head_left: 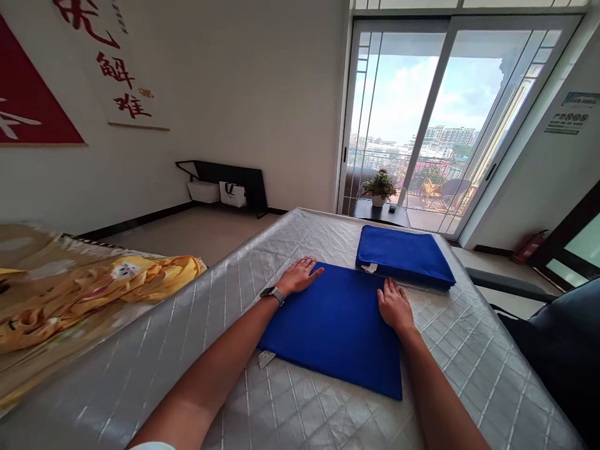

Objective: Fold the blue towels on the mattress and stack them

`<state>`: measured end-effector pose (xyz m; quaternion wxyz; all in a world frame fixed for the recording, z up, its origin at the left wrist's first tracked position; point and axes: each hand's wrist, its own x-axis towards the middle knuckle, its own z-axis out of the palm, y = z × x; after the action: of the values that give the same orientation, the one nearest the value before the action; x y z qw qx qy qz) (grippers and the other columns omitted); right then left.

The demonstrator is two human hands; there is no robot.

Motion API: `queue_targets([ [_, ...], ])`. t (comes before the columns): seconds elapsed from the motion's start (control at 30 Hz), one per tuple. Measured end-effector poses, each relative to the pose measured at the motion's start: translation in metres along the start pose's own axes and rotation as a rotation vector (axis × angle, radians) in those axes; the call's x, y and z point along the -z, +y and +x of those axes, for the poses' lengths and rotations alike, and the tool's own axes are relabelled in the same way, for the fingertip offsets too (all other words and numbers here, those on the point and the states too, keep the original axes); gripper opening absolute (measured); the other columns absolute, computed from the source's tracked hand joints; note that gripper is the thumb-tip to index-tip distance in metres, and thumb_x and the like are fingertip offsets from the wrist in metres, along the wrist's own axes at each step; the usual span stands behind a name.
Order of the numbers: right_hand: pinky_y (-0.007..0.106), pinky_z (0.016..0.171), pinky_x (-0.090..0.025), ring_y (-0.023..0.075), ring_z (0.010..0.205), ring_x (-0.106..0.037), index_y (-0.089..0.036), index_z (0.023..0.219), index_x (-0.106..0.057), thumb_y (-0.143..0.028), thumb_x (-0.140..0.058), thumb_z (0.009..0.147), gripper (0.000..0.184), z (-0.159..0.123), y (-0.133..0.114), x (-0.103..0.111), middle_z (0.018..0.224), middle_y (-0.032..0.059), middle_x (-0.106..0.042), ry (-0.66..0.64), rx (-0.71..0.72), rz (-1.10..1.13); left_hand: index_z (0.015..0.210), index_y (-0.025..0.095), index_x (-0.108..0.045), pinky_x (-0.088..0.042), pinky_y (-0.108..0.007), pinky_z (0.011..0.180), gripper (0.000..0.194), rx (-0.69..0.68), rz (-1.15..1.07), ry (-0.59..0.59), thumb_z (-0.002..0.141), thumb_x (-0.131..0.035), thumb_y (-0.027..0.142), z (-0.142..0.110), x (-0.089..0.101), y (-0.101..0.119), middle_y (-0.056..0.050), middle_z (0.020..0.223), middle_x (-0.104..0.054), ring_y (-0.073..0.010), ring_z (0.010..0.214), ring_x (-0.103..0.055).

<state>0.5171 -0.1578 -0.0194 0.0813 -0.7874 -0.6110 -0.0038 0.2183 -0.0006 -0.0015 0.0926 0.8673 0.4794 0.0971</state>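
Observation:
A flat blue fabric piece, roughly square, lies on the quilted silver surface in front of me. My left hand rests at its far left edge, fingers stretched out and thumb apart; a watch is on that wrist. At the far right edge, my right hand lies with its fingers extended, touching the blue fabric. Neither hand grips anything. A white tag sticks out at the near left corner. Just beyond my right hand sits a thicker stack of blue fabric with its own white tag.
Yellow patterned cloth lies crumpled to the left. A black bench with a white bag stands by the wall. Beyond the far edge, a small table holds a potted plant. A dark seat is at right.

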Motion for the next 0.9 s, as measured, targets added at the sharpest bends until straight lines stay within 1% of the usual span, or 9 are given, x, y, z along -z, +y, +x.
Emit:
queue_targets([
  [0.07, 0.037, 0.124, -0.014, 0.0214, 0.154, -0.022, -0.001, 0.158, -0.030, -0.036, -0.020, 0.104, 0.065, 0.000, 0.000, 0.000, 0.165, 0.0165, -0.028, -0.001, 0.002, -0.012, 0.158, 0.015, -0.034, -0.012, -0.045, 0.126, 0.085, 0.003, -0.022, -0.004, 0.099, -0.016, 0.073, 0.000, 0.002, -0.014, -0.012, 0.167, -0.026, -0.0261, 0.156, -0.018],
  [0.17, 0.036, 0.124, -0.014, 0.0205, 0.155, -0.021, -0.001, 0.158, -0.029, -0.036, -0.018, 0.104, 0.065, 0.001, 0.001, -0.001, 0.166, 0.0155, -0.028, -0.014, 0.007, -0.034, 0.159, 0.014, -0.033, -0.012, -0.044, 0.126, 0.087, -0.008, -0.043, -0.003, 0.098, -0.014, 0.074, 0.001, 0.000, -0.023, -0.012, 0.167, -0.025, -0.0260, 0.156, -0.017],
  [0.3, 0.038, 0.125, -0.015, 0.0217, 0.155, -0.021, 0.000, 0.158, -0.029, -0.037, -0.017, 0.104, 0.066, 0.002, 0.005, -0.005, 0.166, 0.0158, -0.027, -0.009, 0.017, -0.062, 0.158, 0.011, -0.032, -0.011, -0.043, 0.126, 0.090, -0.003, -0.025, -0.002, 0.098, -0.013, 0.074, 0.001, -0.004, -0.021, -0.015, 0.167, -0.024, -0.0268, 0.156, -0.018],
  [0.47, 0.041, 0.125, -0.017, 0.0217, 0.155, -0.018, 0.000, 0.157, -0.029, -0.037, -0.016, 0.104, 0.066, 0.003, 0.011, -0.013, 0.166, 0.0164, -0.026, -0.007, 0.043, -0.060, 0.157, 0.014, -0.036, -0.014, -0.042, 0.126, 0.083, 0.002, -0.026, 0.046, 0.100, -0.016, 0.071, -0.002, -0.006, -0.018, -0.013, 0.166, -0.029, -0.0270, 0.154, -0.023],
  [0.6, 0.042, 0.125, -0.018, 0.0223, 0.155, -0.018, 0.001, 0.157, -0.031, -0.036, -0.017, 0.103, 0.066, 0.003, 0.015, -0.016, 0.165, 0.0178, -0.027, 0.007, 0.066, -0.082, 0.157, 0.016, -0.037, -0.015, -0.043, 0.126, 0.080, 0.002, -0.056, 0.062, 0.100, -0.017, 0.070, -0.005, -0.005, -0.016, -0.012, 0.166, -0.031, -0.0271, 0.154, -0.024],
  [0.77, 0.040, 0.124, -0.019, 0.0216, 0.155, -0.021, 0.001, 0.157, -0.029, -0.037, -0.016, 0.103, 0.067, 0.003, 0.017, -0.016, 0.165, 0.0175, -0.028, 0.022, 0.058, -0.087, 0.157, 0.015, -0.036, -0.014, -0.043, 0.126, 0.080, 0.009, -0.063, 0.054, 0.100, -0.019, 0.069, -0.007, -0.004, -0.014, -0.012, 0.166, -0.030, -0.0264, 0.155, -0.021],
  [0.9, 0.037, 0.124, -0.020, 0.0207, 0.153, -0.025, 0.002, 0.156, -0.032, -0.036, -0.016, 0.103, 0.067, 0.001, 0.010, -0.010, 0.164, 0.0173, -0.032, 0.046, 0.034, -0.058, 0.157, 0.016, -0.035, -0.014, -0.044, 0.126, 0.079, 0.002, -0.087, 0.064, 0.101, -0.019, 0.068, -0.009, -0.002, -0.014, -0.012, 0.166, -0.029, -0.0265, 0.155, -0.021],
])
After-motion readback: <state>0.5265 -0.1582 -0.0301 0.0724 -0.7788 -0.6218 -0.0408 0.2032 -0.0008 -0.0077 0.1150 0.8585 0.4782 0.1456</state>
